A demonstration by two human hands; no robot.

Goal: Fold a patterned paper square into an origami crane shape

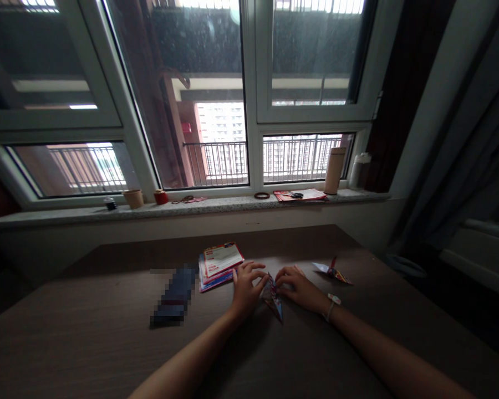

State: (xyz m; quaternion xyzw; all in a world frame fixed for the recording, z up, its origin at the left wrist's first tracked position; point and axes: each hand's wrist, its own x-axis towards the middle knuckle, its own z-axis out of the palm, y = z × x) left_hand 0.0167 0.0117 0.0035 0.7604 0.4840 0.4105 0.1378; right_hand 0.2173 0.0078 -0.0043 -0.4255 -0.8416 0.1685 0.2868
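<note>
A colourful, pointed piece of folded paper [274, 303] lies between my two hands, its sharp tip towards me. My left hand [248, 284] pinches its left side with thumb and forefinger. From the right, my right hand [300, 288] closes its curled fingertips on the other side; those fingertips are partly hidden. To the right of that hand rests a second folded paper figure [331, 270], shaped like a bird with pointed ends. Just beyond my left hand is a stack of printed paper sheets [222, 259].
A blurred dark flat object [173, 296] lies on the brown table [87, 310] to the left. On the windowsill [233, 206] stand a tan bottle [335, 170], a paper cup [133, 198] and a red spool [161, 197]. Scissors [296, 195] rest on papers there.
</note>
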